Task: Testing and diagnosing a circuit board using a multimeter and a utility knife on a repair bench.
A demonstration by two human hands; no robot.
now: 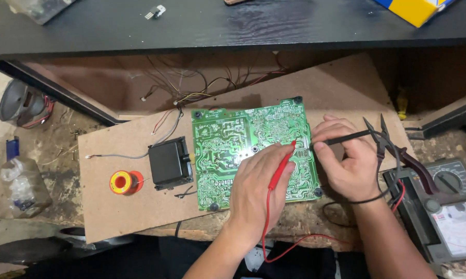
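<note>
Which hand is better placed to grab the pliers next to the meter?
Right. The right hand, holding the black probe, sits beside the pliers; the left hand holds the red probe mid-board, farther away.

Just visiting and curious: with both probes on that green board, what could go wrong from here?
The red probe in the left hand and the black probe in the right hand touch closely packed solder tracks on the circuit board; a slip might bridge two. The red lead trails off the bench edge and could snag.

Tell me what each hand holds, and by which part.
Left hand holds the red probe along its handle; right hand pinches the black probe near its tip end. Both tips meet the green circuit board.
</note>
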